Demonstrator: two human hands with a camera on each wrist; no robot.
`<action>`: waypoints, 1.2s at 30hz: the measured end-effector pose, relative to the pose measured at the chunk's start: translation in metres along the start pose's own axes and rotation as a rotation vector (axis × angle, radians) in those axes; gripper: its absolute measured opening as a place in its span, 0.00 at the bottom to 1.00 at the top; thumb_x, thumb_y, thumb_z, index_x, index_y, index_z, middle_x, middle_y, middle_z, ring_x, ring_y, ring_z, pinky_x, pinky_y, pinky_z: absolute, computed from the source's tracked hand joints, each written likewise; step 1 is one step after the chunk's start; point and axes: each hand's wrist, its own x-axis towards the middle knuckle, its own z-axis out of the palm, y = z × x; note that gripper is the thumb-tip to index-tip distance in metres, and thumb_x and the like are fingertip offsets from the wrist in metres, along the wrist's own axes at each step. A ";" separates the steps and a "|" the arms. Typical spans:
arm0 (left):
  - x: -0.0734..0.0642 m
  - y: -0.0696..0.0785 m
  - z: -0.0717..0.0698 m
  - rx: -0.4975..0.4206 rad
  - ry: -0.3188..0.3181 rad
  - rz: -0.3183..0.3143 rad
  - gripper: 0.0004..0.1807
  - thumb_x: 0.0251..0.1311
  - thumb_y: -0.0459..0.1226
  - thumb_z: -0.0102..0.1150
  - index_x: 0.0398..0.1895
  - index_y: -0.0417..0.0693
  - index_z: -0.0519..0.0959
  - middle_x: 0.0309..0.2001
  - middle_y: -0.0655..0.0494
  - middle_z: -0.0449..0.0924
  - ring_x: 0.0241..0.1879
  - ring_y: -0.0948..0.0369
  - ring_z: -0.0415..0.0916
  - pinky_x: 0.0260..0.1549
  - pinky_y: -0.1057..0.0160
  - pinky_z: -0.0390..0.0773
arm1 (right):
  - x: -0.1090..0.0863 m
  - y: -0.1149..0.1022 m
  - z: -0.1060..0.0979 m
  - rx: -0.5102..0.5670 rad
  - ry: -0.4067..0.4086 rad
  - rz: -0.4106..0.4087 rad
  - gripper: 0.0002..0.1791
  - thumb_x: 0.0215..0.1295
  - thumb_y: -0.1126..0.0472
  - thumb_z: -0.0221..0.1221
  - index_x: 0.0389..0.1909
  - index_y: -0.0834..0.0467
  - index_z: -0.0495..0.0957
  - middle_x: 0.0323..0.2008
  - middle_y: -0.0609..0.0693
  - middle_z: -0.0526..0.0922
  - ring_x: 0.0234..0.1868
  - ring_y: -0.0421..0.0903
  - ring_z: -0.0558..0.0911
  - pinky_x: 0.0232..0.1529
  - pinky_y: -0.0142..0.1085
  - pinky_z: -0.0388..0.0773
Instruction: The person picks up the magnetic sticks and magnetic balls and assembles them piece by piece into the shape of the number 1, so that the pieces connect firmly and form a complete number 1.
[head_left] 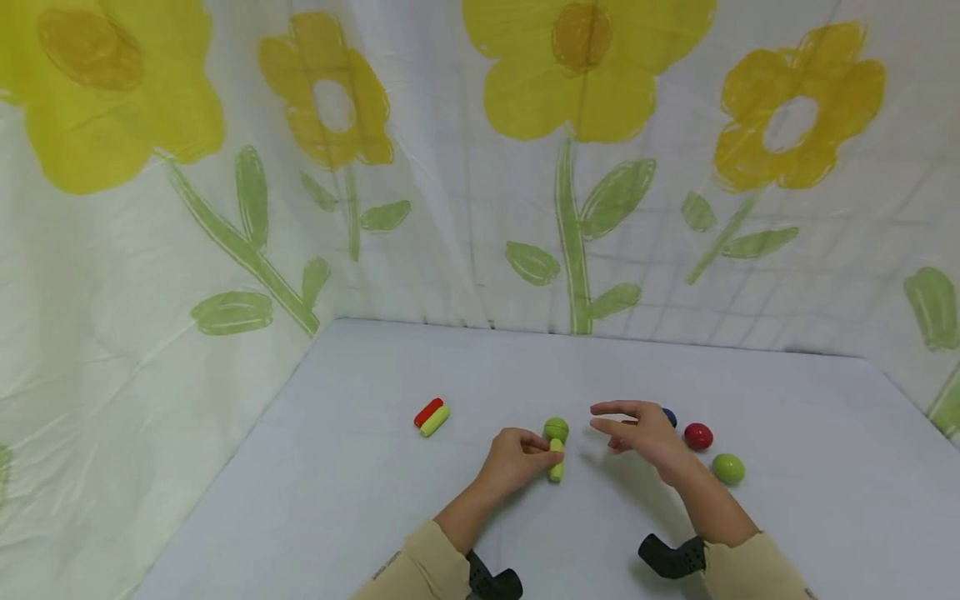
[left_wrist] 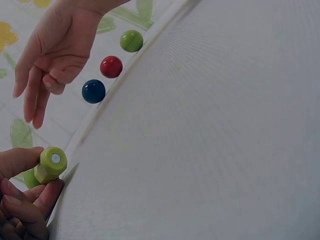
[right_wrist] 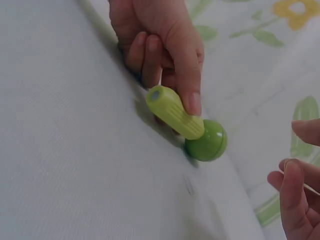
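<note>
My left hand [head_left: 512, 460] pinches a yellow-green toy stick [right_wrist: 172, 112] between thumb and fingers, low over the table. At the stick's far end sits a green ball [head_left: 556, 428], touching it. A small grey disc [left_wrist: 56, 158] shows on the stick's near end in the left wrist view. To the right, my right hand [head_left: 651, 435] hovers with fingers loosely extended and nothing in them, apart from the stick and ball. Behind it a blue ball [left_wrist: 93, 91] is partly hidden in the head view.
Right of my right hand lie a red ball [head_left: 698, 436] and another green ball [head_left: 728, 468]. Farther left, a red stick [head_left: 426, 414] and a yellow-green stick [head_left: 435, 422] lie side by side on the white table [head_left: 322, 483]. A flower-painted cloth [head_left: 450, 208] hangs behind.
</note>
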 end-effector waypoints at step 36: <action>0.002 -0.004 0.001 -0.005 -0.005 0.008 0.14 0.48 0.41 0.69 0.32 0.40 0.82 0.28 0.54 0.82 0.27 0.67 0.75 0.26 0.69 0.73 | -0.071 0.035 -0.068 -0.128 0.156 0.019 0.29 0.57 0.52 0.63 0.56 0.63 0.73 0.19 0.43 0.77 0.23 0.38 0.76 0.32 0.31 0.72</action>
